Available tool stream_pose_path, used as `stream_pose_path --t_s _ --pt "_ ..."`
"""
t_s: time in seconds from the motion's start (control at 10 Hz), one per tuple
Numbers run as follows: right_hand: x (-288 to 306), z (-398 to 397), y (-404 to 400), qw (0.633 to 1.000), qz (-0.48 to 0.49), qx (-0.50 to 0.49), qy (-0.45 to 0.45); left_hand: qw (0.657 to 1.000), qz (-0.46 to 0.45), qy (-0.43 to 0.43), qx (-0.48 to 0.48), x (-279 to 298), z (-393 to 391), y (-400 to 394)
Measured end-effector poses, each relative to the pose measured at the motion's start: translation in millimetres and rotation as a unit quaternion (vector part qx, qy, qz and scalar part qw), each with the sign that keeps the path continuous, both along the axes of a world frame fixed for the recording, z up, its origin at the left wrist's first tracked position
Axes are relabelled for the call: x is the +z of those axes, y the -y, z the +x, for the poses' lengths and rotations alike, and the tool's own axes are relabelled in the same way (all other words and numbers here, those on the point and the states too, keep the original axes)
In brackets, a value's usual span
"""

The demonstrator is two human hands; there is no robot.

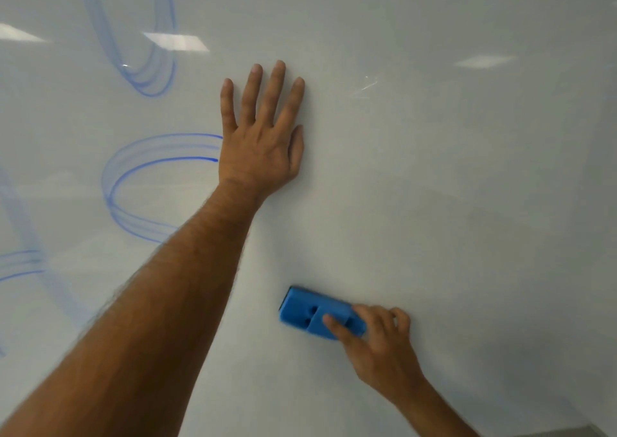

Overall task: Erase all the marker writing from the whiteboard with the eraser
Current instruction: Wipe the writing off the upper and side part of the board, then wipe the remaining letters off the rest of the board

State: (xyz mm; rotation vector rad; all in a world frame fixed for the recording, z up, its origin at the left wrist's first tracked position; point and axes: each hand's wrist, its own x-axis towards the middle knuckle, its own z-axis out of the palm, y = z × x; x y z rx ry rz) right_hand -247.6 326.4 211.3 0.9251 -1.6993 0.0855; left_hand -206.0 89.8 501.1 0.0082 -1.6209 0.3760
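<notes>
The whiteboard [467,169] fills the whole view. My left hand [262,139] lies flat on it with the fingers spread, holding nothing. My right hand [380,346] grips a blue eraser [314,313] and presses it against the board at the lower middle. Blue marker writing is on the left half: a smeared loop [133,186] just left of my left wrist, a tall smeared loop [147,69] at the top left, and faint strokes [23,263] at the far left edge. The board around the eraser and to the right shows no ink.
Ceiling lights reflect as bright patches [177,40] on the glossy board. My left forearm [150,319] crosses the lower left and covers part of the board. A grey strip [574,431] shows at the bottom right corner.
</notes>
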Motion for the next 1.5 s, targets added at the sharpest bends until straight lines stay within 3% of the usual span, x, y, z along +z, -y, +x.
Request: stream_pose_path --t_s 0.1,0.2,0.3,0.4,0.5,0.6,0.8,0.9,1.0,1.2,1.5 --pt "22.0 -3.1 -15.1 0.994 -0.098 -0.020 0.039 1.000 0.002 0.002 -0.001 -1.0 -0.8 -0.2" --pt "43.5 -4.6 -12.4 0.948 -0.292 -0.024 0.124 1.000 0.001 0.000 -0.003 -1.6 -1.5 0.2" --pt "39.3 0.4 6.4 0.938 -0.319 -0.005 0.136 1.000 -0.003 -0.005 -0.001 -1.4 -1.7 0.7" --pt "2.7 11.9 24.9 0.996 -0.067 0.034 0.047 1.000 -0.005 -0.005 -0.001 -1.2 -1.8 0.6" --pt "-2.0 8.0 18.3 0.997 0.075 0.025 -0.010 1.000 -0.006 -0.005 -0.003 -1.1 -2.2 1.0" --pt "31.0 4.6 15.5 0.999 0.036 0.009 -0.022 1.000 -0.011 -0.010 -0.007 -0.4 -2.4 2.4" --pt "97.1 7.1 34.9 0.979 -0.199 0.022 0.041 0.999 -0.015 -0.013 -0.030 3.1 3.8 2.7" --pt "98.3 9.8 43.8 0.997 -0.045 0.051 -0.032 0.999 -0.028 -0.005 -0.044 6.0 11.2 7.8" --pt "133.4 2.8 37.1 0.988 0.094 0.060 -0.109 0.994 -0.070 0.011 -0.081 5.6 25.9 23.4" --pt "226.0 4.8 46.3 0.990 -0.078 0.053 -0.108 0.983 -0.117 0.042 -0.138 -8.2 55.6 47.0" --pt "319.9 7.8 93.2 0.975 -0.043 0.071 -0.207 0.987 -0.126 0.004 -0.101 27.4 75.9 101.2"
